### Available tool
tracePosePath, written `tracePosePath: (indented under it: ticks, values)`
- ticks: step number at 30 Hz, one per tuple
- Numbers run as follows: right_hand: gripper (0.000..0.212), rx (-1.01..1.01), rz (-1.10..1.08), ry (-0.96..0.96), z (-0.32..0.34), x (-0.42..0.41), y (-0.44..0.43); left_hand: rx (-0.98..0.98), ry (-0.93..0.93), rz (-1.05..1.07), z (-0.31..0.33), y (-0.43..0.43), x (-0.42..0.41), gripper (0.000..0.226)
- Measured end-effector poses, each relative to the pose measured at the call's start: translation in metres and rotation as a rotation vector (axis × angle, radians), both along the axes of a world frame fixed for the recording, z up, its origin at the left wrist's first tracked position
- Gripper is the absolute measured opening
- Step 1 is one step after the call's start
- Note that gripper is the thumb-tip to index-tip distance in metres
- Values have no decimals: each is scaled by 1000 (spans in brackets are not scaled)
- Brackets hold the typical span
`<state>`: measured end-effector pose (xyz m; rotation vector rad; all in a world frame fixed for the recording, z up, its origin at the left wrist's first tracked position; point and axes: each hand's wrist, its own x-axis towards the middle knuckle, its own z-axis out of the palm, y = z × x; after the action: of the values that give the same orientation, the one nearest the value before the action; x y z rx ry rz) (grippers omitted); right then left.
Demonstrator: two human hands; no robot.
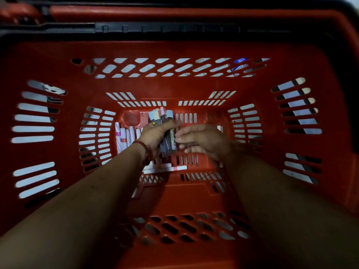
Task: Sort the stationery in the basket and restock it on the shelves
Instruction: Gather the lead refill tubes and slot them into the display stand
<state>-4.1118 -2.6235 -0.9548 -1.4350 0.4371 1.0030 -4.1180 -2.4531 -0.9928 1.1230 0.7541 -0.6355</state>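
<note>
I look straight down into a red plastic basket with slotted walls. My left hand grips a bundle of markers with pale blue and pink caps, held upright above the basket floor. My right hand hovers just right of the bundle, fingers relaxed and pointing at it, holding nothing that I can see. White markers with pink and orange bands lie in a row on the floor to the left. Another white marker lies crosswise under my left wrist.
The basket's black handle lies folded along the far rim. A small square red moulding sits in the floor beside the markers. Pale floor shows through the wall slots. My forearms cover much of the near floor.
</note>
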Motion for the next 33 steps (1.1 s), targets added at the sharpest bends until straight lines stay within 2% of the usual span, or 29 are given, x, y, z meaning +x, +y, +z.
tracePosePath:
  ticks: [2,3,5,7,10,11,13,15,16,18,20,22,24,26,27,33]
  values:
    - [13,-45,-32,-23,0,2,3,32,2,7,0,2,0,37]
    - [11,-137,-58,-54,-1,3,3,13,15,17,-2,3,0,32]
    - [9,-500,-13,-162,-12,6,-3,-70,42,34,-1,4,0,19]
    - [23,-795,133,-251,-28,4,-15,-109,57,58,0,4,1,17]
    - [50,-863,391,-229,-42,-11,-29,-91,51,59,4,3,2,23]
    - [50,-905,487,-221,-43,-16,-32,-108,53,49,5,2,2,24]
    - [37,-976,647,-244,-47,-21,-37,-146,57,12,4,1,1,29]
    - [27,-1010,690,-287,-47,-21,-39,-158,51,-12,5,0,0,42]
    - [24,-1002,653,-311,-48,-21,-39,-151,46,-27,6,-1,-1,50]
    - [19,-854,389,-303,-46,-18,-36,-121,34,-62,7,-3,-2,53]
    - [21,-580,81,-209,-38,-10,-30,-51,25,-85,8,-4,-4,45]
    - [21,-296,-89,-78,-27,-3,-24,16,31,-94,2,-2,-5,48]
    - [23,-117,-179,8,-19,3,-17,52,48,-108,0,-1,-4,80]
    - [22,-45,-219,26,-15,4,-11,106,45,-149,-9,2,-3,119]
    - [21,-26,-236,28,-14,3,-8,123,44,-175,-15,4,-2,128]
    - [22,66,-326,31,-13,0,-4,60,65,-296,-16,9,-6,125]
